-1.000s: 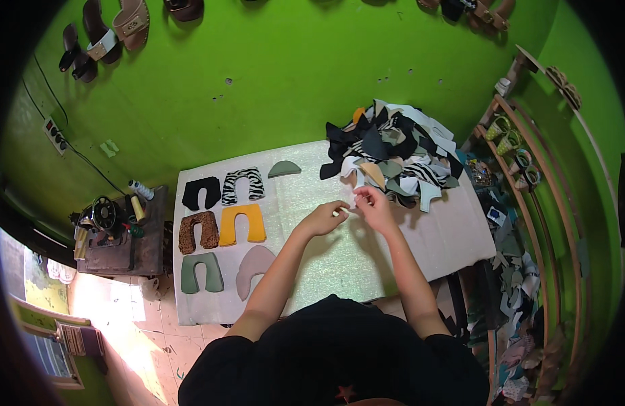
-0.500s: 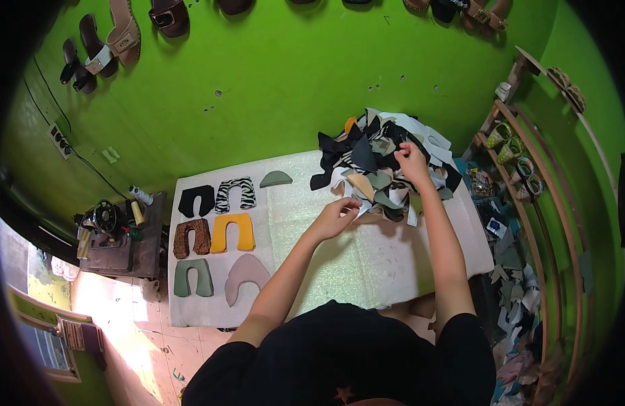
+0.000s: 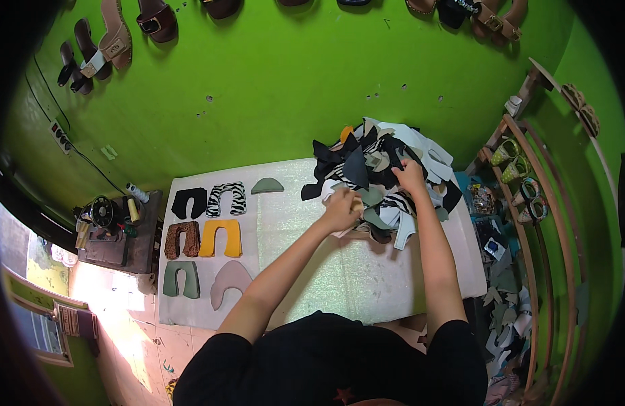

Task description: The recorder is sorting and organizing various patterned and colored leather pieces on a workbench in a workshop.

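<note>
A heap of cut shoe-upper pieces (image 3: pixel 387 159) in black, white, zebra, grey and tan lies at the far right of the table. My left hand (image 3: pixel 342 207) is closed at the heap's near left edge, holding a pale piece (image 3: pixel 345 229) beside a tan one. My right hand (image 3: pixel 411 177) rests on top of the heap with its fingers curled down among black and zebra pieces. Its grip is hidden. Sorted U-shaped pieces lie at the left: black (image 3: pixel 189 201), zebra (image 3: pixel 226 197), brown spotted (image 3: pixel 180 239), yellow (image 3: pixel 221 237), grey-green (image 3: pixel 180 279) and a taupe piece (image 3: pixel 230 281).
A white foam sheet (image 3: pixel 326 264) covers the table, with a green half-moon piece (image 3: pixel 266 185) near its far edge. A black sewing machine (image 3: pixel 102 216) with thread spools stands at the left. Sandals hang on the green wall (image 3: pixel 258 81). A curved wooden rack (image 3: pixel 522 169) with shoes and floor scraps stands at the right.
My left hand moved from the open sheet up to the heap's edge. My right hand went from meeting the left into the heap, then drew back slightly on top of it.
</note>
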Motion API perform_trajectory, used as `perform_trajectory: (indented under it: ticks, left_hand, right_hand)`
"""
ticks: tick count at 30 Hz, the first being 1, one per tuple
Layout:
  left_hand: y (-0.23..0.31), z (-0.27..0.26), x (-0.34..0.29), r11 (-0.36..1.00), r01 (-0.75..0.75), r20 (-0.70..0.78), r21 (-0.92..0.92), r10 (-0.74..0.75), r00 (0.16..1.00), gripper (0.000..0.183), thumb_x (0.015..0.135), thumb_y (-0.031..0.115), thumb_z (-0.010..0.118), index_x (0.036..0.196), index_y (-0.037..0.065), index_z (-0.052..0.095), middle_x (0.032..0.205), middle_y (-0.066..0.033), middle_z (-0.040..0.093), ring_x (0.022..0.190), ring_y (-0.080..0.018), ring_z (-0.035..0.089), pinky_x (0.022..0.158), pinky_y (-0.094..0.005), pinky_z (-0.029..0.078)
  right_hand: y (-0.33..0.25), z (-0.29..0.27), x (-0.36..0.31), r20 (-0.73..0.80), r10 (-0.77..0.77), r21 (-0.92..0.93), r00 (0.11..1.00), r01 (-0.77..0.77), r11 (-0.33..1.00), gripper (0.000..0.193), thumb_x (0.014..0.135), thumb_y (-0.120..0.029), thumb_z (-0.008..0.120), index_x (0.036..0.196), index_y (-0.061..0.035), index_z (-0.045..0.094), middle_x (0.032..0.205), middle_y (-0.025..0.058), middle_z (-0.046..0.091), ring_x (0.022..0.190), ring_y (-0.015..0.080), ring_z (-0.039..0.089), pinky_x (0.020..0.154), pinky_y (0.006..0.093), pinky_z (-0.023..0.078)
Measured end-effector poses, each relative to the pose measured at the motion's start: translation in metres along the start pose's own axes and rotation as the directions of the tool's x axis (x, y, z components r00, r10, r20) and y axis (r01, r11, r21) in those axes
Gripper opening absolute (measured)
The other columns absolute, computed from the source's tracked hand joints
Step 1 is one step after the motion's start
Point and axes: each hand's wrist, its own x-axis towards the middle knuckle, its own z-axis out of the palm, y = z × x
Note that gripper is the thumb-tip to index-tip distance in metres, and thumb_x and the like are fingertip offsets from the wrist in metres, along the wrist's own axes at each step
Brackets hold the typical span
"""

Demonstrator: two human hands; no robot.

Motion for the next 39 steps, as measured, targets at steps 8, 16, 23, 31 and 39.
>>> perform_trajectory:
  ticks: [8,16,23,31,39]
  left_hand:
    - [-0.016,0.004,0.059,0.937,0.342,-0.079,0.070,-0.336,0.938,0.055,0.070,0.036,0.062,0.119,0.021,0.042,0.126,-0.0239,0.032,0.121,-0.0384,0.025,0.092,-0.0560,0.025]
    - [-0.039,0.021,0.071,0.930,0.341,-0.315,-0.139,-0.368,0.875,0.034,0.070,0.029,0.064,0.100,0.015,0.061,0.115,-0.0125,0.048,0.113,-0.0304,0.038,0.091,-0.0547,0.023]
    - [0.009,-0.008,0.051,0.973,-0.017,-0.669,-0.229,-0.144,0.729,0.013,0.066,0.000,0.063,0.079,0.002,0.062,0.082,-0.0105,0.057,0.076,-0.0245,0.057,0.069,-0.0297,0.045]
    - [0.029,0.004,0.007,0.937,-0.341,-0.098,0.067,0.347,0.933,0.019,0.063,-0.003,0.056,0.081,0.002,0.052,0.082,-0.0122,0.058,0.081,-0.0306,0.056,0.072,-0.0347,0.044]
    - [0.014,0.017,-0.001,0.953,-0.286,0.089,0.103,0.277,0.957,0.025,0.070,0.002,0.050,0.094,0.001,0.057,0.098,-0.0142,0.058,0.092,-0.0310,0.054,0.078,-0.0348,0.044]
  right_hand:
    - [0.007,-0.028,-0.010,-0.049,-0.010,0.187,0.999,0.019,0.982,0.030,0.071,-0.021,0.063,0.082,0.0054,0.055,0.074,0.0186,0.059,0.069,0.0313,0.056,0.065,0.0355,0.044]
    - [0.008,-0.054,-0.017,-0.201,-0.015,0.527,0.979,0.121,0.841,0.017,0.077,-0.010,0.058,0.089,0.0020,0.053,0.072,0.0059,0.056,0.064,0.0107,0.052,0.058,0.0243,0.042]
    - [0.000,-0.076,-0.022,-0.373,-0.014,0.590,0.928,0.249,0.768,0.015,0.079,-0.010,0.058,0.086,0.0024,0.054,0.071,0.0023,0.055,0.064,0.0069,0.049,0.059,0.0203,0.040]
    - [-0.002,-0.070,-0.027,-0.370,0.058,0.652,0.927,0.215,0.727,0.014,0.080,-0.011,0.057,0.082,0.0017,0.054,0.070,-0.0010,0.053,0.064,0.0063,0.047,0.059,0.0202,0.038]
    - [-0.004,-0.065,-0.034,-0.287,-0.014,0.635,0.958,0.201,0.745,0.016,0.080,-0.011,0.057,0.088,0.0025,0.056,0.076,0.0014,0.055,0.067,0.0068,0.048,0.062,0.0200,0.039]
